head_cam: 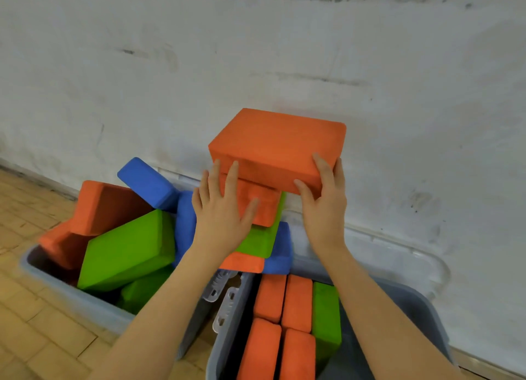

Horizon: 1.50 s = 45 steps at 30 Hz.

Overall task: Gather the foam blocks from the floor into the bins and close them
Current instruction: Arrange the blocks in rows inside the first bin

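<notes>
Parquet floor meets a scuffed white wall; no writing is legible. My right hand grips an orange block above the overfilled left bin; my left hand rests flat-fingered on the pile. The right bin is part filled.

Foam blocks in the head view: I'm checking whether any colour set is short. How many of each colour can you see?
orange blocks: 9
green blocks: 4
blue blocks: 3
Total: 16
This counts visible blocks only. The jumbled bin may hide more underneath.
</notes>
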Motion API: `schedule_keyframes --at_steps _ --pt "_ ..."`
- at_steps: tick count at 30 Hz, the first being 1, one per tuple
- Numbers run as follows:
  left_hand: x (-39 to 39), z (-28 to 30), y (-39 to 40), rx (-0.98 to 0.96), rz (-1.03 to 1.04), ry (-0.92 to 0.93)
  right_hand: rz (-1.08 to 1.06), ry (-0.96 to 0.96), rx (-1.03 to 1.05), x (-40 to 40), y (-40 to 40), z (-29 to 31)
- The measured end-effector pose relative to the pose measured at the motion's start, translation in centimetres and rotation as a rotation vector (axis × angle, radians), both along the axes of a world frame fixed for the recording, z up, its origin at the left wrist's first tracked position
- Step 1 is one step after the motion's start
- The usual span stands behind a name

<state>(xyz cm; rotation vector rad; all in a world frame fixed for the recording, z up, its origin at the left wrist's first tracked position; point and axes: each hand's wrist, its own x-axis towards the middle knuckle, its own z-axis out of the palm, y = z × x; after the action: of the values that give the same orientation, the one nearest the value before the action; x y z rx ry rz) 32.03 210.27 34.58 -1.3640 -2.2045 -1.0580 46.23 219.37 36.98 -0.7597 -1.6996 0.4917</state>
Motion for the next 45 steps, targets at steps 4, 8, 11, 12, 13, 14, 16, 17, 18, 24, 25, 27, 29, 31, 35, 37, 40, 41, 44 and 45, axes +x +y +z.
schedule_keyframes --at_steps 4,8,11,12,13,14,16,17,18,24,25,27,29,31,35,37,40,41,44,45 --pt "1.6 -2.5 0.8 -0.082 0.022 -0.023 -0.076 0.016 0.018 3.5 0.2 -1.5" --pt "3.2 -3.1 2.3 -0.13 0.11 -0.043 -0.142 0.028 0.042 5.8 0.0 -1.7" --pt "4.0 -3.2 3.0 -0.177 0.15 -0.161 -0.167 0.01 0.034 6.7 -0.3 -1.4" --pt "4.1 -3.0 3.2 -0.174 0.15 -0.166 -0.164 0.004 0.042 7.1 -0.4 -1.2" --pt "4.2 -2.8 3.3 -0.168 0.141 -0.162 -0.167 -0.005 0.054 7.3 -0.4 -1.0" --pt "4.2 -2.7 3.4 -0.161 0.127 -0.161 -0.177 -0.016 0.066 7.7 -0.4 -0.8" --pt "4.0 -2.6 3.6 -0.131 0.101 -0.176 -0.211 -0.033 0.088 8.4 -0.4 -0.3" --pt "3.8 -2.5 3.6 -0.11 0.088 -0.181 -0.233 -0.045 0.101 8.9 -0.5 -0.2" --pt "3.6 -2.5 3.6 -0.086 0.074 -0.186 -0.26 -0.066 0.115 9.3 -0.6 -0.2" --pt "3.2 -2.2 3.4 0.033 -0.022 -0.196 -0.375 -0.252 0.12 11.0 -1.0 -1.3" --pt "3.5 -2.1 3.3 0.049 -0.041 -0.183 -0.371 -0.276 0.124 11.0 -1.0 -1.6" --pt "3.9 -2.1 3.1 0.07 -0.079 -0.114 -0.368 -0.311 0.13 11.1 -1.1 -1.9" --pt "4.0 -1.9 2.9 0.081 -0.108 -0.002 -0.372 -0.324 0.137 11.2 -1.0 -2.1" --pt "4.3 -1.5 2.8 0.113 -0.138 0.129 -0.38 -0.331 0.153 11.7 -1.0 -2.4" --pt "6.2 -0.3 3.8 0.149 -0.193 0.376 -0.431 -0.365 0.173 13.8 -1.2 -2.7" --pt "7.3 -0.2 4.5 0.134 -0.231 0.428 -0.467 -0.383 0.154 15.2 -1.6 -3.2" --pt "9.4 -0.2 5.1 0.106 -0.295 0.46 -0.514 -0.365 0.124 17.5 -2.4 -3.7" --pt "10.1 -0.2 5.2 0.099 -0.316 0.462 -0.527 -0.362 0.114 18.1 -2.8 -3.9" --pt "12.3 -0.5 5.8 0.048 -0.385 0.482 -0.535 -0.37 0.092 20.1 -3.8 -4.4" --pt "13.1 -0.9 5.8 0.03 -0.407 0.482 -0.531 -0.382 0.087 20.8 -4.2 -4.7"
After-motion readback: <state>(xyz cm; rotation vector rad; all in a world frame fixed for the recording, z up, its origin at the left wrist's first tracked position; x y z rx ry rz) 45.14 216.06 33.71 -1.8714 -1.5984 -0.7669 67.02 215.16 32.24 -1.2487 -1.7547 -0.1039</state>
